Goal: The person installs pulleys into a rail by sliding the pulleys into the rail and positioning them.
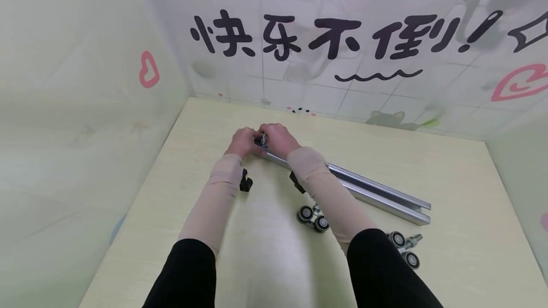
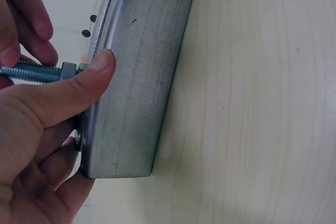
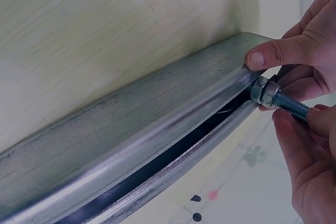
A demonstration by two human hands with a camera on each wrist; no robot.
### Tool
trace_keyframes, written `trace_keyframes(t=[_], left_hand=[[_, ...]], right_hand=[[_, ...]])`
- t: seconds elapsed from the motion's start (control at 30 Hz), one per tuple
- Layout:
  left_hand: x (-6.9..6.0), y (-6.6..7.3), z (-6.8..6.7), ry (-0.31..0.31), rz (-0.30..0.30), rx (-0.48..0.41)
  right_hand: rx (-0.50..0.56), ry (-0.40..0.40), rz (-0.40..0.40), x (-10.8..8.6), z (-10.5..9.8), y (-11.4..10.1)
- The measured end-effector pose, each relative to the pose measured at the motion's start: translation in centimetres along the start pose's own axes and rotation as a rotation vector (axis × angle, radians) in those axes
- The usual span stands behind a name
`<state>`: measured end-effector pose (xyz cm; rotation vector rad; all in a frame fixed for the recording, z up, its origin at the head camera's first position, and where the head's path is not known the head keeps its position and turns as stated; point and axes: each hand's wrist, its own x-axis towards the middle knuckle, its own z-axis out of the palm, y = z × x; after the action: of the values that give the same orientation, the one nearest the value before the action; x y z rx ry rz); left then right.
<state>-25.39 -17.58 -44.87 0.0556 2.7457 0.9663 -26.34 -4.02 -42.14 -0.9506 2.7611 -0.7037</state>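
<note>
A long silver metal rail [image 1: 385, 203] with a slot along its top lies slantwise on the table. My left hand [image 1: 244, 141] grips its far left end, the thumb [image 2: 102, 64] pressed against the outer side wall. A threaded bolt [image 3: 291, 103] with a hex nut [image 3: 259, 89] sticks up out of the slot at that end. The fingers of my right hand [image 1: 278, 139] pinch the bolt's upper part. Whatever the bolt is fixed to inside the rail is mostly hidden by the rail and my left fingers.
Two roller trolleys with black wheels lie on the pale wooden table [image 1: 265, 251]: one trolley [image 1: 306, 214] by my right forearm, another trolley [image 1: 398, 240] nearer the right, with its bolt pointing right. Behind the table hangs a printed white sheet [image 1: 299, 80]; further sheets stand at both sides.
</note>
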Motion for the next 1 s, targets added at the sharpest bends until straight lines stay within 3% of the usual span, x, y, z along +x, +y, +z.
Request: trace_keyframes(t=[0.53, 1.0], left_hand=[[-0.11, 0.12, -0.10, 0.002, 0.013, 0.010], [-0.15, 0.17, -0.05, 0.017, 0.016, 0.032]], right_hand=[[-0.110, -0.035, -0.054, -0.10, -0.14, -0.49], [-0.117, -0.042, -0.054, -0.47, -0.45, -0.59]])
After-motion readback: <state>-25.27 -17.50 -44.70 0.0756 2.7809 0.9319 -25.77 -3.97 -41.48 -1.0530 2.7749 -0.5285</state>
